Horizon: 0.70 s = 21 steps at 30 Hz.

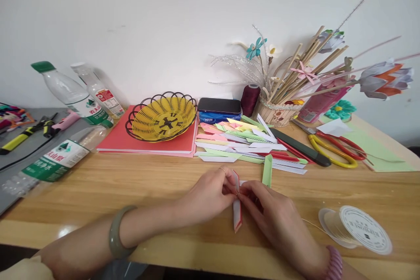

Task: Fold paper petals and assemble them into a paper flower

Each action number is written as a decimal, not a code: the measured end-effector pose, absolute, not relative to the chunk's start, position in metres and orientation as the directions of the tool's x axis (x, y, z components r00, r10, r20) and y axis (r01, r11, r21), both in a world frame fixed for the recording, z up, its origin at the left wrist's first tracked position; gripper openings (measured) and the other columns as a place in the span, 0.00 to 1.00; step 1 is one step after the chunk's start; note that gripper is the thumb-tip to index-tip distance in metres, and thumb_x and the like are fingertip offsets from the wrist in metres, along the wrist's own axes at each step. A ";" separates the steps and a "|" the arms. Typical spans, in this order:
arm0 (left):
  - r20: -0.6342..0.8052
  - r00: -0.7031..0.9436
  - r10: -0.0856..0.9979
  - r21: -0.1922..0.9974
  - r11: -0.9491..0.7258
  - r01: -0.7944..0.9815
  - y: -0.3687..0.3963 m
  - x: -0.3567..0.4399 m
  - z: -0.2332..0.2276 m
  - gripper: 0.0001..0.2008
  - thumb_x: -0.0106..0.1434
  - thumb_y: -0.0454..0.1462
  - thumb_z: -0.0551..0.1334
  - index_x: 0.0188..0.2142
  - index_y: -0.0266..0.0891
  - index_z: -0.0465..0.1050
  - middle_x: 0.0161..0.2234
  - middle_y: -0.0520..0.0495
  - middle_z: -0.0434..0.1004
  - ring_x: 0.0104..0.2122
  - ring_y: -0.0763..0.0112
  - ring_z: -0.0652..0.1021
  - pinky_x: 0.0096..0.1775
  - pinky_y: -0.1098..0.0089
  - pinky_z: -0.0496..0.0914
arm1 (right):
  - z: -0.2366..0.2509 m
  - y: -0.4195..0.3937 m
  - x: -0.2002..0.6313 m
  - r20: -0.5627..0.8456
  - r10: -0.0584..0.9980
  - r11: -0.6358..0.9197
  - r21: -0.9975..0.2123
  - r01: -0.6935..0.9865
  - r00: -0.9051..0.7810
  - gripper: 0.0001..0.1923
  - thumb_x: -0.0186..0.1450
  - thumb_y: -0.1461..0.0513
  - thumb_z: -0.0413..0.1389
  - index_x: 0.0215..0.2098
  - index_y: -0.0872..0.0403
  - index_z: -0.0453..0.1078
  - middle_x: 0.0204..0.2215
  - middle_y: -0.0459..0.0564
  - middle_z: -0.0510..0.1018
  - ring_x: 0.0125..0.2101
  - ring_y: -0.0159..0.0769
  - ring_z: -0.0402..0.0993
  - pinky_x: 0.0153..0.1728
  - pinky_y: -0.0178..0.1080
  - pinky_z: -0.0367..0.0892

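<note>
Near the table's front, my left hand [211, 190] pinches a folded strip of paper [236, 218], white with red edges, around its middle. My right hand [271, 208] closes its fingertips at the same spot, where a thin cord seems to be; the fingers partly hide it. A pale cord runs from under my right hand to a white spool [356, 229] on the right. Just beyond my right hand lies a folded green paper strip [267, 171]. A heap of folded strips [243, 140] in white, green, yellow and red spreads behind both hands.
A yellow basket [164, 120] sits on red paper [114, 133]. Plastic bottles [59, 159] stand and lie at left. Scissors [337, 144] and a dark green-handled tool [300, 146] lie at right. Behind are a phone [219, 106], maroon thread [250, 100] and a decorated pot [278, 111] of sticks.
</note>
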State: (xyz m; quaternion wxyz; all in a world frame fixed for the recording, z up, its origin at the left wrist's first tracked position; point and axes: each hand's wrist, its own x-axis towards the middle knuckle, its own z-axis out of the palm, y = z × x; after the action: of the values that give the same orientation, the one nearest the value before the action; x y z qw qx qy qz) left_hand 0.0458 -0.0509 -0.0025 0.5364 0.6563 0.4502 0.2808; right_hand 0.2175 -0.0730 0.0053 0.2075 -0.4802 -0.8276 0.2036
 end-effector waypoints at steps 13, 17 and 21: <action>-0.108 0.399 0.910 0.945 -0.031 0.325 -0.051 0.044 -0.009 0.05 0.55 0.33 0.58 0.32 0.40 0.61 0.30 0.52 0.74 0.32 0.71 0.76 0.34 0.70 0.68 | 0.014 -0.073 0.226 0.458 0.460 0.821 0.106 0.561 -0.761 0.20 0.67 0.70 0.35 0.53 0.65 0.59 0.31 0.56 0.76 0.30 0.38 0.74 0.24 0.38 0.72; -0.112 0.402 0.909 0.951 -0.019 0.308 -0.052 0.045 -0.010 0.07 0.54 0.32 0.58 0.32 0.40 0.60 0.30 0.52 0.74 0.31 0.71 0.77 0.33 0.70 0.69 | 0.016 -0.071 0.226 0.431 0.431 0.829 0.160 0.537 -0.793 0.20 0.66 0.70 0.35 0.47 0.66 0.65 0.29 0.57 0.76 0.29 0.39 0.74 0.25 0.38 0.73; -0.102 0.386 0.917 0.949 -0.027 0.315 -0.052 0.046 -0.009 0.07 0.53 0.31 0.58 0.31 0.40 0.60 0.30 0.52 0.73 0.31 0.71 0.76 0.33 0.70 0.69 | 0.015 -0.070 0.227 0.422 0.445 0.829 0.138 0.542 -0.789 0.21 0.67 0.70 0.34 0.46 0.66 0.65 0.29 0.57 0.76 0.29 0.38 0.73 0.25 0.37 0.72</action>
State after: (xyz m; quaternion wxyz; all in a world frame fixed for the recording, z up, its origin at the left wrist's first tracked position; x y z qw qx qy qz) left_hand 0.0456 -0.0523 -0.0087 0.5148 0.6544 0.4706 0.2921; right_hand 0.2272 -0.0703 0.0146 0.1897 -0.2632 -0.9374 -0.1267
